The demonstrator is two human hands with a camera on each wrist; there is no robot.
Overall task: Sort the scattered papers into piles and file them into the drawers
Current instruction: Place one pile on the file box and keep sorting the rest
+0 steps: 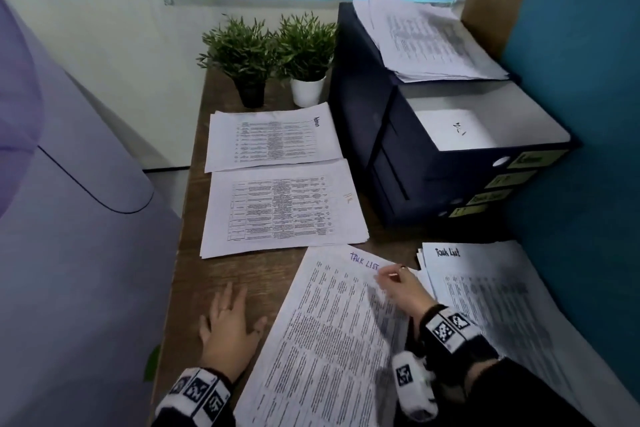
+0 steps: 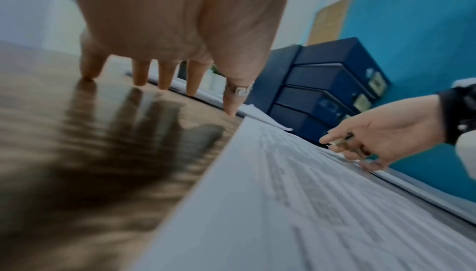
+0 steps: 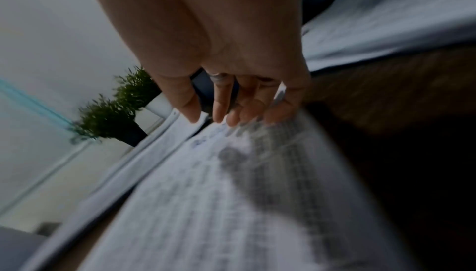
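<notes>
A printed sheet headed "Task List" [image 1: 329,340] lies slanted on the wooden desk [image 1: 194,288] in front of me. My right hand [image 1: 398,284] touches the sheet's far right corner with its fingertips, fingers loosely bent and nothing gripped. My left hand [image 1: 232,315] lies flat on the bare desk left of the sheet, fingers spread. In the left wrist view its fingertips [image 2: 167,72] touch the wood beside the sheet [image 2: 309,194]. The dark blue drawer unit [image 1: 363,121] stands at the back right. Its top drawer [image 1: 519,107] is pulled out, with a white paper [image 1: 450,130] inside.
Another "Task List" pile [image 1: 485,288] lies right of my right hand. An "Admin" pile [image 1: 273,137] and a second pile [image 1: 284,208] lie mid-desk. More papers [image 1: 433,42] top the unit. Two potted plants [image 1: 242,52] stand behind. A teal wall [image 1: 588,114] bounds the right side, and a pale purple surface [image 1: 69,218] the left.
</notes>
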